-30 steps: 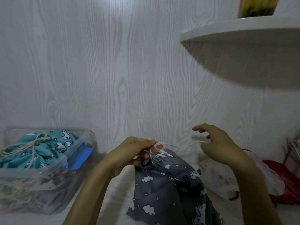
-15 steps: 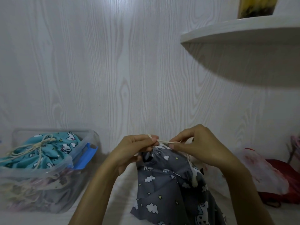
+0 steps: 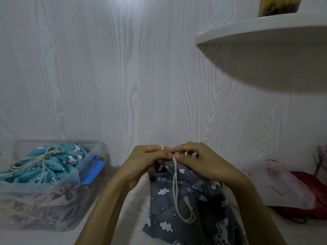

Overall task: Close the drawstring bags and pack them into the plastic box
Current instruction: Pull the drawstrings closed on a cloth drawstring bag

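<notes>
A grey drawstring bag [image 3: 184, 202] printed with clouds and stars hangs in front of me over the white surface. My left hand [image 3: 143, 163] and my right hand [image 3: 198, 161] meet at its gathered neck, both pinching the cream drawstring [image 3: 175, 188], whose loop dangles down the front of the bag. At the left stands the clear plastic box [image 3: 58, 209] with a blue latch [image 3: 93, 170]. A tied turquoise drawstring bag [image 3: 44, 167] lies on top inside it, over other bags.
A white plastic bag with red print [image 3: 276, 188] lies at the right over something dark red [image 3: 316, 195]. A white shelf [image 3: 261, 30] juts out at the upper right. The wood-grain wall [image 3: 123, 76] stands close behind.
My right hand, out to the right pulling the cord a second ago, has come in against my left hand at the bag's neck. The cord's loop now hangs down the bag's front.
</notes>
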Demonstrator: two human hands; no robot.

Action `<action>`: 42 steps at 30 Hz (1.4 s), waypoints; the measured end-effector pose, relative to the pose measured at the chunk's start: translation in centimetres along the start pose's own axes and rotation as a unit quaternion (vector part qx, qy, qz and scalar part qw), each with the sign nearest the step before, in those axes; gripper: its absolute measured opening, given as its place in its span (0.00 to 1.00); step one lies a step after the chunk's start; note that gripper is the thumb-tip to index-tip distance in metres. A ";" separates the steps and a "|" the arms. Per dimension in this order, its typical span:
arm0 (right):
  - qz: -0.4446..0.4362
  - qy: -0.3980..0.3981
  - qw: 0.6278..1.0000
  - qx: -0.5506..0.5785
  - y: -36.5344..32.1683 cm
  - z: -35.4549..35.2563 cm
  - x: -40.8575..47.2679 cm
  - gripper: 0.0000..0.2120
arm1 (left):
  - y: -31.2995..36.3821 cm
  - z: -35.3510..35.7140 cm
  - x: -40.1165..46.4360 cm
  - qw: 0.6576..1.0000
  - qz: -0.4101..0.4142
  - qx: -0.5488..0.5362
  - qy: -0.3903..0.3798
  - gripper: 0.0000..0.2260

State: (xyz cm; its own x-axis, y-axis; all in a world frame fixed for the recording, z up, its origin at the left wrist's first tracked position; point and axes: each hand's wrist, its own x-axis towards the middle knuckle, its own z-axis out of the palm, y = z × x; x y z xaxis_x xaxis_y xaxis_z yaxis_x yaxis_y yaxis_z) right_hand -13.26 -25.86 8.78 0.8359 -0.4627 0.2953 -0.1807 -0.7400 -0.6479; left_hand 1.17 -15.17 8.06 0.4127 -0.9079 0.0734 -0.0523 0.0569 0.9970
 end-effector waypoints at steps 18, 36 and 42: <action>0.011 0.043 0.992 0.119 0.0 0.7 0.3 0.06 | -0.7 0.9 0.0 0.957 0.188 0.185 0.122 0.05; 0.073 0.020 0.969 0.234 0.4 -0.1 0.1 0.10 | -1.8 1.0 0.6 0.910 0.294 0.195 0.219 0.04; 0.074 0.066 0.966 0.238 0.3 0.1 0.1 0.08 | -2.0 0.6 0.7 0.913 0.288 0.198 0.212 0.03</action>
State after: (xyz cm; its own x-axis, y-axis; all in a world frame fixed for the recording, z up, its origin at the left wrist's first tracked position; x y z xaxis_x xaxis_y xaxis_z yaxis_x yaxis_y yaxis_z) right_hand -13.15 -26.05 8.54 0.7404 -0.6278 0.2402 -0.0085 -0.3660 -0.9306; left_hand 1.06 -16.18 6.10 0.5227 -0.5284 0.6690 -0.6615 0.2436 0.7093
